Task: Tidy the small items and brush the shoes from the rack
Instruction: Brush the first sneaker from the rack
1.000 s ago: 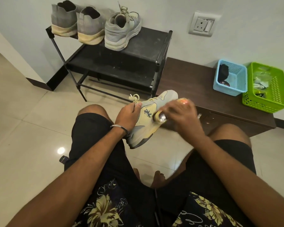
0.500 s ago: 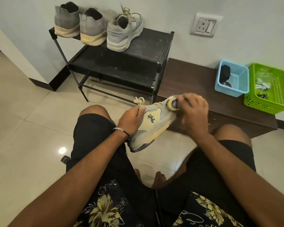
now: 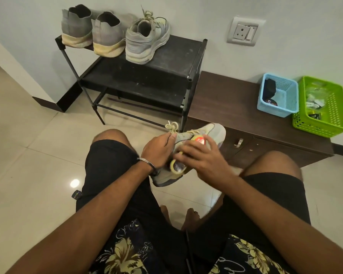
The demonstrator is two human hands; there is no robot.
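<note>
Black metal shoe rack (image 3: 172, 54) against the wall, standing on glossy beige tiled floor (image 3: 28, 159). On its top shelf, three shoes in a row, heels toward the camera: two grey high-collared shoes with yellowed soles (image 3: 76, 28) (image 3: 107, 34) at the left, touching each other, and one grey laced sneaker (image 3: 145, 39) just beside them; right part of the shelf dusty. Lower shelf (image 3: 135, 84) dark. Just right of the rack, a low dark brown wooden worktop (image 3: 226, 99) with a drawer handle on its front. On its right end, a blue perforated basket (image 3: 278, 95) holding dark items, touching a green perforated basket (image 3: 323, 107) holding small pale packets. On the floor at left, a small dark object (image 3: 76, 194), unclear.
</note>
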